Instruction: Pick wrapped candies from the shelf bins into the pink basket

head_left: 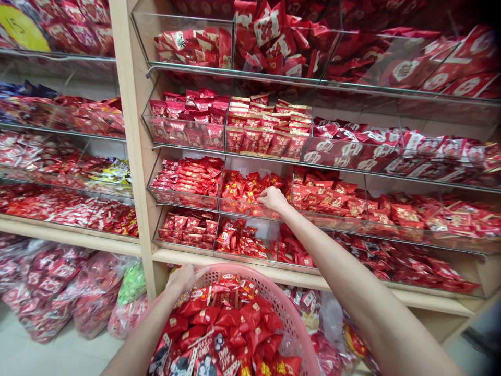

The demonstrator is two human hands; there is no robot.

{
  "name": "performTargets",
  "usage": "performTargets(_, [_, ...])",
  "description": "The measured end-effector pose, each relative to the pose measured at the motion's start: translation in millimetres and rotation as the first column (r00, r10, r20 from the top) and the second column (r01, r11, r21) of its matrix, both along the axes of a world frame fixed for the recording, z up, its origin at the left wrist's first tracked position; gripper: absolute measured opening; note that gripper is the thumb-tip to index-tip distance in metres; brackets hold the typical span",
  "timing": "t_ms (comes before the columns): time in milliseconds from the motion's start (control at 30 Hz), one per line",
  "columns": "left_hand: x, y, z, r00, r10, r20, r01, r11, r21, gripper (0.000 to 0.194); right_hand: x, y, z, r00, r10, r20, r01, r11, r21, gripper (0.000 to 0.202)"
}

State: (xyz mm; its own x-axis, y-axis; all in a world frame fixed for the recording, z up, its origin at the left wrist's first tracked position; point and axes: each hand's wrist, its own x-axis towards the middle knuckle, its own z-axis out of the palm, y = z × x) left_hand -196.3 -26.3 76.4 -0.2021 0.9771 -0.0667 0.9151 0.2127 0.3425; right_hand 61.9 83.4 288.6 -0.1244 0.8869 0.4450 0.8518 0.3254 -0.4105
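Observation:
My left hand is closed on the rim of a round pink perforated plastic basket. Inside it lie many red wrapped packets, some with black and white prints and some with yellow marks. My right hand reaches to the front of a clear compartment holding small red and yellow wrapped sweets. Its fingers are curled together, and whatever they may hold is hidden. Directly below that compartment sits another with small red packets.
Clear acrylic bins full of red packets rise in tiers on a pale wooden shelf. Another shelf unit of sweets stands at the left. Plastic bags of packets lie on the floor below, with more bags right of the basket.

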Motion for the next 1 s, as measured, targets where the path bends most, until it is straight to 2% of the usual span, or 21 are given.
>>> performTargets(233, [-0.7,0.6,-2.1,1.000,0.007,-0.013,-0.007,1.000,0.007,0.081,6.4,2.6,-2.7,0.997,-0.002,-0.081,-0.004,0.998,-0.070,0.006])
performTargets(567, [-0.3,0.6,-0.1,1.000,0.008,-0.029,-0.009,1.000,-0.015,0.086,9.6,17.1,-6.7,0.985,-0.020,-0.172,-0.004,0.990,-0.140,0.016])
performTargets(1000, [-4.0,4.4,-8.5,0.998,0.018,-0.059,-0.017,1.000,0.003,0.086,12.2,13.7,-8.4,0.913,0.037,-0.406,-0.080,0.993,-0.088,0.027])
